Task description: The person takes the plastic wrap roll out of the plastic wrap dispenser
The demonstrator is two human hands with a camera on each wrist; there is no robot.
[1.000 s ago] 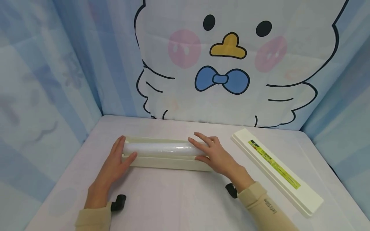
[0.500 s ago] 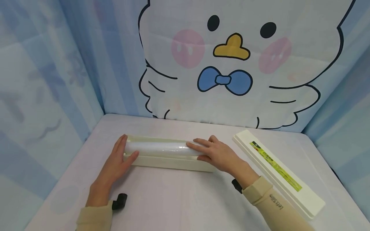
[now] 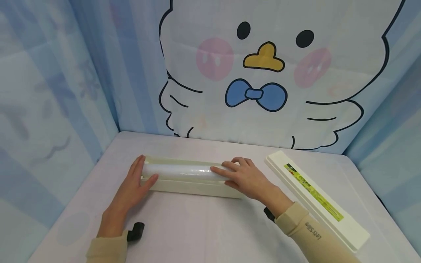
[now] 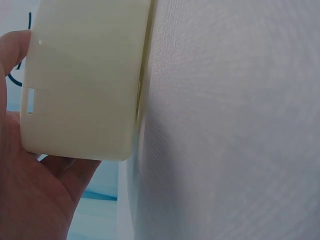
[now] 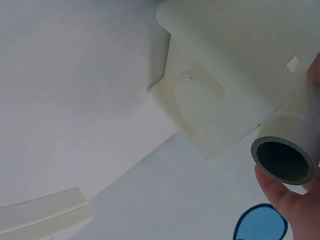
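A roll of plastic wrap (image 3: 184,171) lies lengthwise along a long cream-coloured box (image 3: 197,189). My left hand (image 3: 128,191) grips the box's left end, thumb at the near edge and fingers behind. The left wrist view shows that end wall of the box (image 4: 85,85) upright, with the hand around its side. With thumb and fingers, my right hand (image 3: 248,180) holds the roll's right end. Seen from the right wrist, the roll's hollow dark core (image 5: 282,159) faces the camera, partly clear of the box, with the right hand (image 5: 302,205) around it.
A long white lid (image 3: 315,199) with a yellow-green label lies slanted on the table (image 3: 197,230), to the right of the box. A curtain (image 3: 256,120) with a cartoon bird stands behind the table. Striped cloth hangs at both sides.
My right hand's fingers have settled closer onto the right end of the roll. My left hand stays on the box's left end. The head view has shifted slightly.
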